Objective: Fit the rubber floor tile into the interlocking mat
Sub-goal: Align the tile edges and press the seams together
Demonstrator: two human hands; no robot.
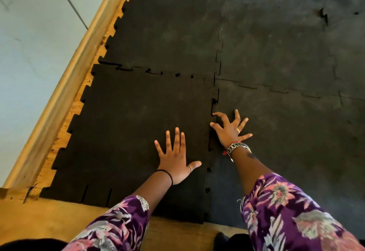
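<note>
Rubber floor tile (126,132) — black, square, with toothed interlocking edges — lies at the near left corner of the dark interlocking rubber mat (276,53). Its left teeth stand free over a strip of bare wooden floor (17,221), beyond which a pale wooden skirting board (59,93) runs along a grey-white wall (29,33).

Far edge of the tile: teeth meet the neighbouring mat piece, but small gaps show along the seam, widest toward the left. Near edge overhangs onto the wooden floor.

Left hand (175,160) rests flat on the tile near its right edge, palm down, fingers spread wide, gripping nothing. A ring sits on the thumb, a thin black band on the wrist. Purple floral sleeve (118,227) covers the forearm.

Right edge of the tile: the seam with the next mat piece is not closed — dark gaps show between teeth near the fingers.

Right hand (229,130) is set on the seam, fingers splayed and arched, fingertips (214,114) pressing at the joint; nothing is held. A ring shows on one finger, a metal watch (238,149) and a red thread at the wrist.

Further right, the mat pieces lie joined, greyer and dusty.
</note>
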